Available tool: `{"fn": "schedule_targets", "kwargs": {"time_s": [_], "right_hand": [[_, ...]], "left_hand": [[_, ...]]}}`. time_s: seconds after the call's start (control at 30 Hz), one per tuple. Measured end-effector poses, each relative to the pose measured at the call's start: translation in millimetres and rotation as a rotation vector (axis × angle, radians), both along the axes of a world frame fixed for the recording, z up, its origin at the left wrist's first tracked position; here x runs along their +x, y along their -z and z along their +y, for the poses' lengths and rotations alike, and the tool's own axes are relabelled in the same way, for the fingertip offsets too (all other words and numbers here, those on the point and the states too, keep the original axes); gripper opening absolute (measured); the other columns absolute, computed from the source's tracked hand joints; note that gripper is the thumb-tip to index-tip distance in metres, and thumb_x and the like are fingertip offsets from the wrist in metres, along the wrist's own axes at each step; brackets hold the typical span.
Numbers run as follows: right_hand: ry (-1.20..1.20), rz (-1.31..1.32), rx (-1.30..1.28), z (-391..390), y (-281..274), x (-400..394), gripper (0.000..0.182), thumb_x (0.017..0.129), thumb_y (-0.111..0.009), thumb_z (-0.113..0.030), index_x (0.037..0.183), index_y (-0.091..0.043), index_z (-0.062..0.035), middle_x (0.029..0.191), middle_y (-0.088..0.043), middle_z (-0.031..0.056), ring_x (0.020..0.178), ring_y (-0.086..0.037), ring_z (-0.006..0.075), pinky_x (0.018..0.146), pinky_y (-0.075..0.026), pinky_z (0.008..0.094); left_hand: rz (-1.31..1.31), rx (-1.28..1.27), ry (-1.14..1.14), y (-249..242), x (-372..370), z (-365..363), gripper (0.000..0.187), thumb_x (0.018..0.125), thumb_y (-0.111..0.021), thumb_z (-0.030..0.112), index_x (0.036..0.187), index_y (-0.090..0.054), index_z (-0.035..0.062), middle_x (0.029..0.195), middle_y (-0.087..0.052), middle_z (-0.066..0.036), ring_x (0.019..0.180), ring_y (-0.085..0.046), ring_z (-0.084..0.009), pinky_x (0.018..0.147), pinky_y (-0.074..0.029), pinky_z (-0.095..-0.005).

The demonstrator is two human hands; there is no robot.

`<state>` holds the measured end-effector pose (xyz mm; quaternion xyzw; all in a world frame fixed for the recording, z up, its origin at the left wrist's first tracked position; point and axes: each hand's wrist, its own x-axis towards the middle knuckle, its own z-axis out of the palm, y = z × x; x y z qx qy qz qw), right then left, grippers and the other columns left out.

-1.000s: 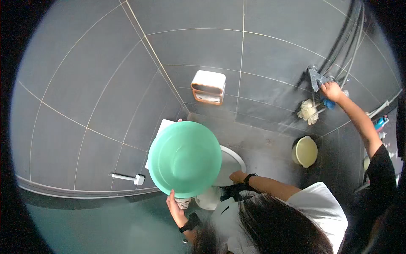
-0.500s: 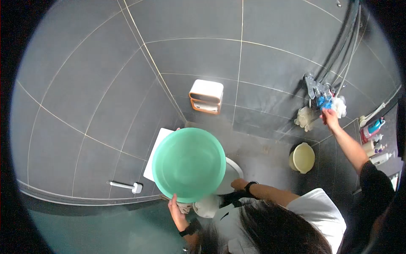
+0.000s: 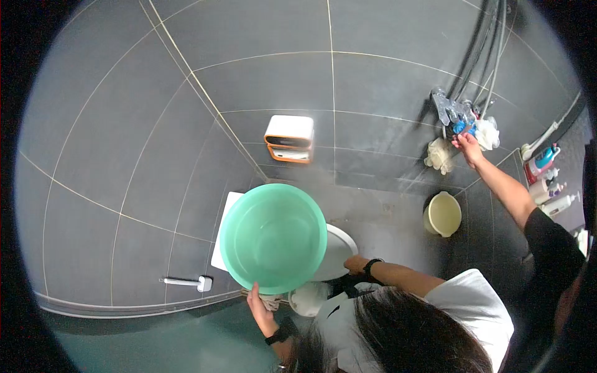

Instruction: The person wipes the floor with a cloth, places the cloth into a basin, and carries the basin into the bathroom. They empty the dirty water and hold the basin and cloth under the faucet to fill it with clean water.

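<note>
A large green basin [image 3: 273, 239] is tilted so that its inside shows. My left hand [image 3: 258, 306], with a black band at the wrist, grips its lower rim, thumb on the near edge. To the right of the basin my right hand [image 3: 356, 265] is closed at the edge of a white oval rim [image 3: 348, 239]; what its fingers hold is hidden. Another person's hand [image 3: 467, 148], reaching from a black sleeve, is at a blue object [image 3: 461, 127] by the wall tap [image 3: 444, 109]. My long hair hangs over my white shirt.
A white and orange holder [image 3: 290, 135] is on the grey tiled wall. A pale yellow bucket [image 3: 443, 214] stands on the floor at right, below bath puffs [image 3: 439, 155]. Bottles [image 3: 550, 188] line the right side. A white brush [image 3: 193, 283] is at lower left.
The view has shifted a little, moving the wall holder and tap left and up. My hands stay at the same places on the basin and by the oval rim.
</note>
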<state>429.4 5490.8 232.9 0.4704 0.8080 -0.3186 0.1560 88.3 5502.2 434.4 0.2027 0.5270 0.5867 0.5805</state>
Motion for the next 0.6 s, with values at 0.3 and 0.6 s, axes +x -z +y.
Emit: {"fn": "schedule_targets", "kwargs": {"time_s": [0.3,0.6], "right_hand": [[0.033,-0.021,-0.022,-4.9,-7.9,-1.7,0.028,0.074,-0.068,-0.023,0.092,-0.065,-0.0014,0.091,-0.067,0.0195,0.087,-0.065,0.0374,0.071,-0.053,0.0467],[0.06,-0.045,-0.027,-12.3,-13.5,-1.8,0.027,0.074,-0.068,-0.023,0.092,-0.066,-0.0018,0.091,-0.067,0.0189,0.087,-0.065,0.0366,0.071,-0.053,0.0462]], "left_hand": [[0.016,-0.057,0.055,12.2,1.0,2.4,0.034,0.091,-0.059,0.021,0.109,-0.058,-0.0085,0.104,-0.064,-0.012,0.091,-0.062,-0.0199,0.079,-0.048,-0.0333],[0.047,-0.061,0.066,0.6,9.7,0.6,0.036,0.09,-0.059,0.02,0.11,-0.057,-0.01,0.108,-0.063,-0.014,0.095,-0.061,-0.0212,0.081,-0.047,-0.0348]]}}
